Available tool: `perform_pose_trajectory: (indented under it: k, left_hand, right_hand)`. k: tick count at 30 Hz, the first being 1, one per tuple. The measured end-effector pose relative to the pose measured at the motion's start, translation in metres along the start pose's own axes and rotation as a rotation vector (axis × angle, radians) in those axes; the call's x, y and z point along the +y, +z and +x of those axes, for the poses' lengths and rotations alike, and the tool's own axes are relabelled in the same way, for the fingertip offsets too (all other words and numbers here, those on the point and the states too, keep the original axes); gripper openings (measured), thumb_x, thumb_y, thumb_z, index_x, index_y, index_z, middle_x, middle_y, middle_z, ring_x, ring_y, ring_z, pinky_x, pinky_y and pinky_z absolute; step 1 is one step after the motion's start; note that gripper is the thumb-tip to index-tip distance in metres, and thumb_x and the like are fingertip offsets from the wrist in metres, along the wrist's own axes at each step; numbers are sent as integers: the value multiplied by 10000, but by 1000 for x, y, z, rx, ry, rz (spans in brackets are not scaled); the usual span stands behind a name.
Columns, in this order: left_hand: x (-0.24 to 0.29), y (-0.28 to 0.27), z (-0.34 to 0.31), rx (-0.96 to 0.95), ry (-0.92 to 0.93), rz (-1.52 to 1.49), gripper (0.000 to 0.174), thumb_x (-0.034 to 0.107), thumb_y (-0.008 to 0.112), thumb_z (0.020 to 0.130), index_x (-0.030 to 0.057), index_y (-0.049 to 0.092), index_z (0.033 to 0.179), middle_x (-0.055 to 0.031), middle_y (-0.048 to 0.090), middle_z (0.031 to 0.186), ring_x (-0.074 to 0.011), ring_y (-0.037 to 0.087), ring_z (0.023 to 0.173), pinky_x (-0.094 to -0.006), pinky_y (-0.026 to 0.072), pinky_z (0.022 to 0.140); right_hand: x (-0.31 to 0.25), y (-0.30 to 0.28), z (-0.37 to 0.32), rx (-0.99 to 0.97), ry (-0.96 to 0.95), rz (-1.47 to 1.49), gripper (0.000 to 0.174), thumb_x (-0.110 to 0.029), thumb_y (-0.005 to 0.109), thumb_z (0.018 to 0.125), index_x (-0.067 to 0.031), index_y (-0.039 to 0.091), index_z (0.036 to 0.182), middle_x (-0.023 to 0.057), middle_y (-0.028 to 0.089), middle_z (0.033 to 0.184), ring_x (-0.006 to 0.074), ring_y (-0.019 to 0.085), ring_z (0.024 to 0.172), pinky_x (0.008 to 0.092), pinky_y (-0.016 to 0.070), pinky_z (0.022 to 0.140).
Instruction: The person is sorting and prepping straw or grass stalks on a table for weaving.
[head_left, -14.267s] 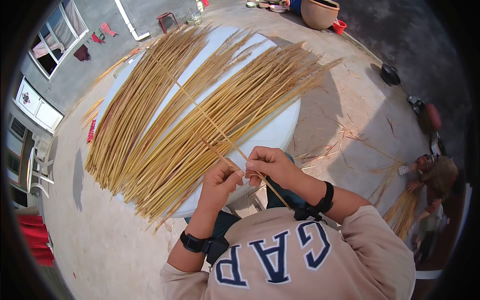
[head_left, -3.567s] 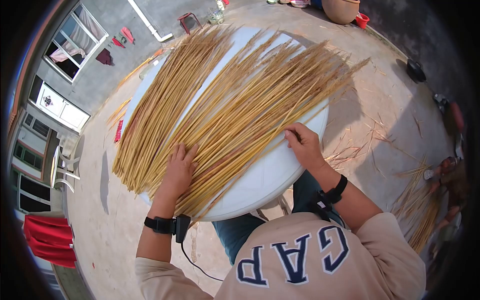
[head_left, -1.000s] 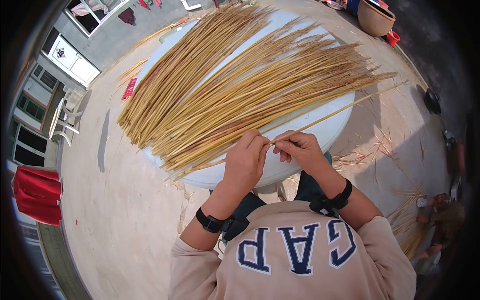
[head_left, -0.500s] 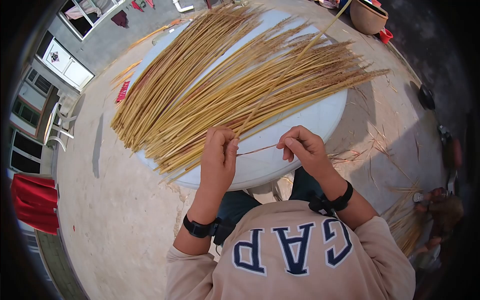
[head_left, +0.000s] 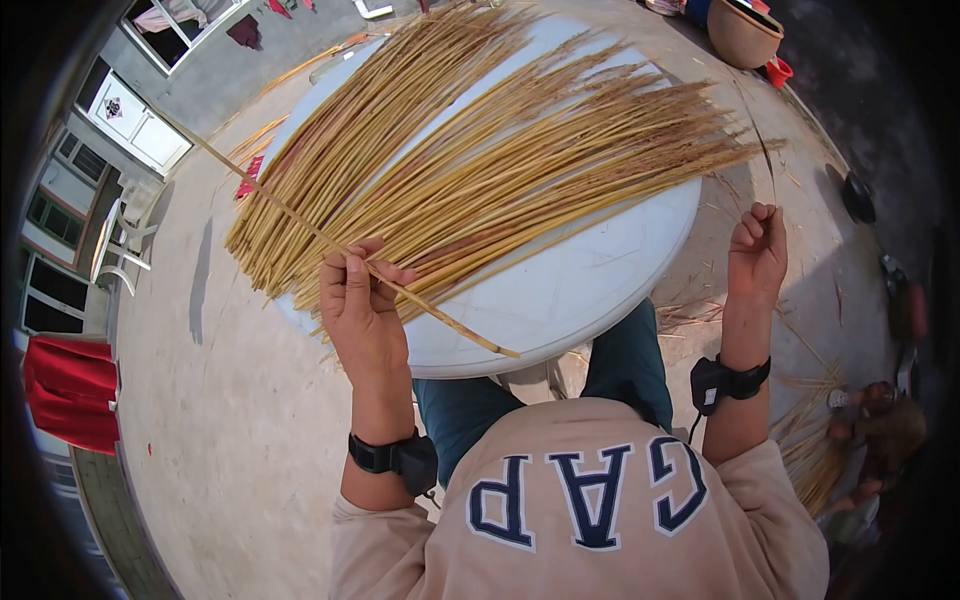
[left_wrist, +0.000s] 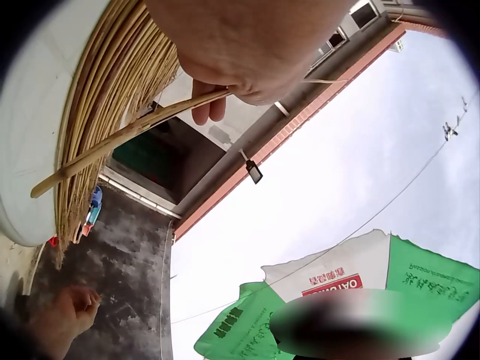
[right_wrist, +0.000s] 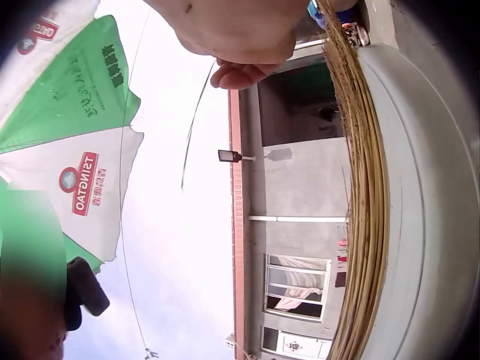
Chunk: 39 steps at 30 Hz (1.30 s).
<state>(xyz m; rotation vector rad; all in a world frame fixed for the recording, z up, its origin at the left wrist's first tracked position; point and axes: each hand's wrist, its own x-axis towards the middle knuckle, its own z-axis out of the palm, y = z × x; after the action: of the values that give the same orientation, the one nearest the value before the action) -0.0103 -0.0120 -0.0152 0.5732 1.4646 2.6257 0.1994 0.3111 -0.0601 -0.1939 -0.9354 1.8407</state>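
In the head view my left hand (head_left: 362,315) grips a single dry reed stalk (head_left: 450,322) over the near left side of the round white table (head_left: 620,265). The stalk slants from upper left down to its cut end near the table's front edge. Out past the table's right edge, my right hand (head_left: 757,258) is raised and pinches a thin dark strip of peeled sheath (head_left: 769,165). That strip (right_wrist: 193,124) hangs against the sky in the right wrist view. Many feathery-topped stalks (head_left: 470,225) lie fanned across the table, cut ends towards the lower left.
Peeled scraps (head_left: 690,312) litter the ground right of the table. Another person (head_left: 890,425) is at the far right beside a bundle of stalks (head_left: 815,465). A clay pot (head_left: 745,38) and a red bucket (head_left: 779,72) stand at the back; a white chair (head_left: 122,245) is at left.
Half a second ago the strip stretched between both hands. Now my right hand has swung right and up with it, apart from the stalk, while my left hand moved left and tilted the stalk over.
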Motion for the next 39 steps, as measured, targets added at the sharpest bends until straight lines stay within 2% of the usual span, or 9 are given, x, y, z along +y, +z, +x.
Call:
perform_pose_trajectory:
  k: [4,8,13,26,30,32,34,36,39]
  left_hand:
    - [-11,5,-2,29,-79,-25,144,145,449,926,12,501,946,-135,564,962,-115,580,695,-269,540,651]
    - [-29,21,-11,-48,-205,-49,138,143,469,917,11,505,935,-127,572,951,-122,599,703,-275,551,658]
    - [-44,38,-24,-87,-260,-45,124,133,489,906,12,511,928,-124,576,934,-122,595,697,-291,555,645]
    - [-53,32,-31,-246,-375,55,168,150,535,884,5,532,968,-108,577,957,-126,572,741,-306,543,655]
    - [-48,37,-36,-319,-351,104,241,149,599,843,-2,528,1017,-97,567,979,-142,562,814,-300,518,696]
    - [-55,31,-38,-646,-445,319,320,130,664,789,-6,521,1041,-96,551,1020,-151,543,882,-280,492,722]
    - [-69,32,-41,-612,-429,215,316,100,704,745,-7,539,991,-90,577,955,-142,556,827,-254,471,711]
    - [-67,29,-47,-806,-430,539,225,82,686,758,-3,557,922,-59,595,814,-112,554,703,-234,464,651]
    - [-68,32,-52,-606,-494,487,129,118,628,816,7,566,839,-14,556,639,-55,481,541,-185,399,513]
  right_hand:
    - [-29,19,6,217,175,289,295,-277,458,926,-5,521,1021,74,595,793,98,504,606,202,437,524]
    - [9,61,-36,-339,509,-369,285,-268,482,916,-9,570,997,59,616,797,92,550,655,195,455,560]
    - [55,106,-82,-828,791,-628,215,-219,576,868,-24,609,953,11,610,806,59,557,711,191,442,602]
    - [71,112,-94,-850,916,-587,164,-179,567,845,-27,618,879,-8,594,730,50,546,635,198,438,549]
    - [69,109,-90,-693,775,-536,140,-143,564,846,-5,583,860,20,589,721,61,550,622,196,450,532]
    - [64,105,-81,-541,654,-497,133,-125,563,845,7,569,859,34,589,722,67,555,625,197,460,531]
    - [66,102,-76,-421,557,-410,128,-94,557,844,29,555,877,61,593,733,81,570,635,207,488,548]
    - [71,98,-77,-418,545,-407,130,-85,557,843,37,551,884,74,598,743,93,584,649,223,507,571]
    - [71,96,-78,-407,553,-388,129,-82,554,845,37,552,893,79,603,758,100,590,660,227,511,573]
